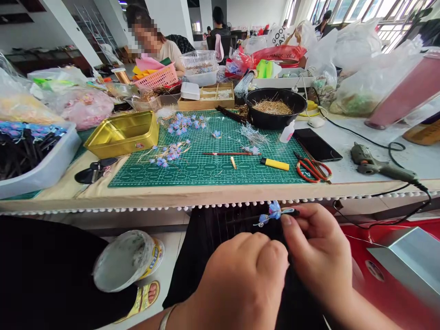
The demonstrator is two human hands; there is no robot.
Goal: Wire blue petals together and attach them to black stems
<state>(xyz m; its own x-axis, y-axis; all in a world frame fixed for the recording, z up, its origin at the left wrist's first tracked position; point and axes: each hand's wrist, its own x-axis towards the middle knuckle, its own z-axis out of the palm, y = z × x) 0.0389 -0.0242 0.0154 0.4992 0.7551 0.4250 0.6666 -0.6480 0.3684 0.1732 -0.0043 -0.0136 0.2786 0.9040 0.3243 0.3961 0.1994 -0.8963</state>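
My right hand (pixel 319 250) is above my lap, thumb and fingers pinched round the right end of a thin dark stick with blue flowers (pixel 275 210). Small blue buds and a clear bead hang by the blossom, and the stick's other end points left. Close beside it, my left hand (pixel 244 275) is curled with its knuckles up. Whatever its fingers grip is hidden from view. On the green cutting mat (pixel 165 176) lie sprigs of blue flowers (pixel 182 123), a reddish-brown stick (pixel 227 153), a yellow lighter (pixel 275 164) and red-handled scissors (pixel 312 169).
A pom-pom trim runs along the table edge (pixel 172 195). Nearby are a gold tin (pixel 127 144), a black bowl (pixel 254 119), a phone (pixel 318 144) and a corded glue gun (pixel 381 165). A bucket (pixel 147 261) stands at lower left. Another person (pixel 172 50) sits opposite.
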